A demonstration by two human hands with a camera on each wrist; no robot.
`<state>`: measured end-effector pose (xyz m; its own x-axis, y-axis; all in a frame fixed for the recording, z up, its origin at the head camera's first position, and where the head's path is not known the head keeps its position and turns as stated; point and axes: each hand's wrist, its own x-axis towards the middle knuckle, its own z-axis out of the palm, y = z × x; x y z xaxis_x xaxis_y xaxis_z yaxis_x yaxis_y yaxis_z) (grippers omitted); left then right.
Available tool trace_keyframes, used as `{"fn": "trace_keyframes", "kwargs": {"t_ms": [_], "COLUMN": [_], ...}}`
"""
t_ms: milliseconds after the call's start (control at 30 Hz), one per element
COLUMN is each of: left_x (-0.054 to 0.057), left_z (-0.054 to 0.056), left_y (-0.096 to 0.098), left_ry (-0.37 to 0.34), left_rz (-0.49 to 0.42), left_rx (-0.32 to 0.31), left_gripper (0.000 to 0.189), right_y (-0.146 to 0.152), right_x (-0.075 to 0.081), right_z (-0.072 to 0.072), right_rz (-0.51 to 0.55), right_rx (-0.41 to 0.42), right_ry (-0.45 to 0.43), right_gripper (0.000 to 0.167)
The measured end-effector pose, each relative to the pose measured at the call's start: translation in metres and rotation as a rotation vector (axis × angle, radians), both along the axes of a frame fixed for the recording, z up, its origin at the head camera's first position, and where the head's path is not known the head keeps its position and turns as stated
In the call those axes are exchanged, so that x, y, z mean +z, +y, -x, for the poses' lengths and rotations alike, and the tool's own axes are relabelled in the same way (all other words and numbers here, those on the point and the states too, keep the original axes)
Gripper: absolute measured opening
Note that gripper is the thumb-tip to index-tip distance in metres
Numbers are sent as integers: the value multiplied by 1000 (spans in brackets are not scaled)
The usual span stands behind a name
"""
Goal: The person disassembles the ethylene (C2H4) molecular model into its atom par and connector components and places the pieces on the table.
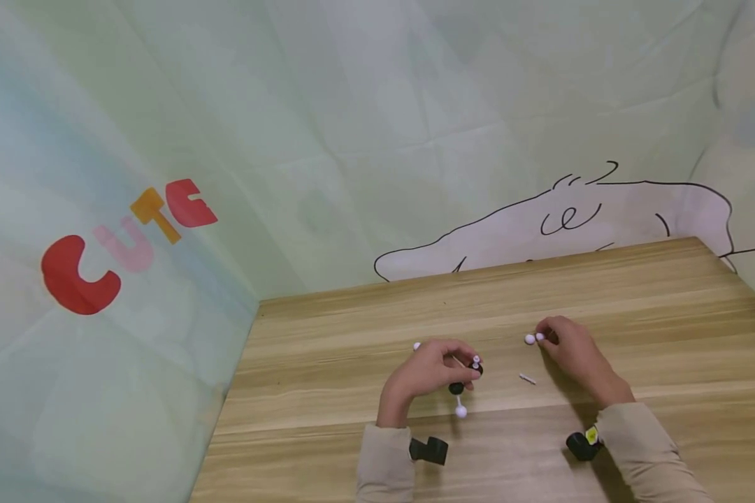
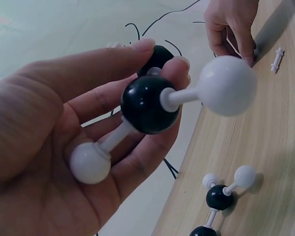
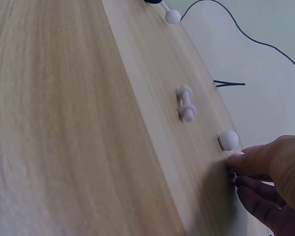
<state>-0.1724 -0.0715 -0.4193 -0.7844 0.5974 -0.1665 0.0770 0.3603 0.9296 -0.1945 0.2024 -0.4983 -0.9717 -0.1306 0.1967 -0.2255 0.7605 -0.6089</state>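
Note:
My left hand (image 1: 430, 367) grips a ball-and-stick molecular model (image 2: 150, 104) above the table. In the left wrist view it has black balls joined to white balls by short white sticks; its far side is partly behind the fingers. The thumb and fingertips are around the black ball at the back. My right hand (image 1: 575, 353) is low at the tabletop, its fingertips pinching a small white ball (image 1: 540, 337). Right beside it lies another white ball (image 1: 530, 339). Between the hands lies a loose white connector stick (image 1: 527, 378).
A second black-and-white model (image 2: 220, 197) lies on the wooden table (image 1: 327, 405), mostly behind my left hand in the head view. A printed cloth (image 1: 352, 140) hangs along the table's far and left edges.

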Motion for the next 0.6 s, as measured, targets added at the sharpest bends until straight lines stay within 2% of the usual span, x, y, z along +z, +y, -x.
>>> {"fn": "trace_keyframes", "kwargs": {"t_ms": [300,600], "left_x": [1,2], "left_z": [-2,-3], "left_y": [1,2], "left_ry": [1,6], "left_rz": [10,9], "left_rx": [16,23], "left_gripper": [18,19], "right_y": [-2,-1], "right_x": [0,0], "right_z": [0,0], "right_rz": [-4,8], "right_rx": [-3,10], "right_ry": [-27,-7], "right_gripper": [11,17]}}
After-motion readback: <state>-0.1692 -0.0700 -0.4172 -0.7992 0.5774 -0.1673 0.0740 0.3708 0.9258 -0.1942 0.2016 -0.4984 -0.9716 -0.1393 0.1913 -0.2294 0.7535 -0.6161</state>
